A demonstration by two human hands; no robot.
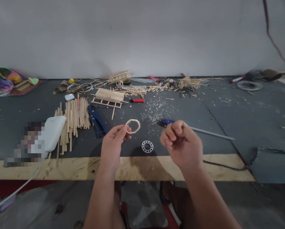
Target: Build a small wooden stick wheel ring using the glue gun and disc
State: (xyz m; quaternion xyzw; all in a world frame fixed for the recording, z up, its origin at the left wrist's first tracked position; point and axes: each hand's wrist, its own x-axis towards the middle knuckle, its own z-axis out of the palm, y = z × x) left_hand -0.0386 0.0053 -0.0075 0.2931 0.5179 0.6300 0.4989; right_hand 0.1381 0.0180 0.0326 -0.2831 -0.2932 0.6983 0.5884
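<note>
Left hand (113,141): raised above the table (228,108), fingers (123,129) pinched on the near-left rim of the woven ring (133,126).
Woven ring: upright, held in air beyond the fingertips, above and left of the white bearing (147,146).
Right hand (181,143): curled into a loose fist right of the white bearing, fingers together; holding anything or not cannot be told.
Blue cutters (96,120): left of the white bearing, beside the stick pile (73,117).
</note>
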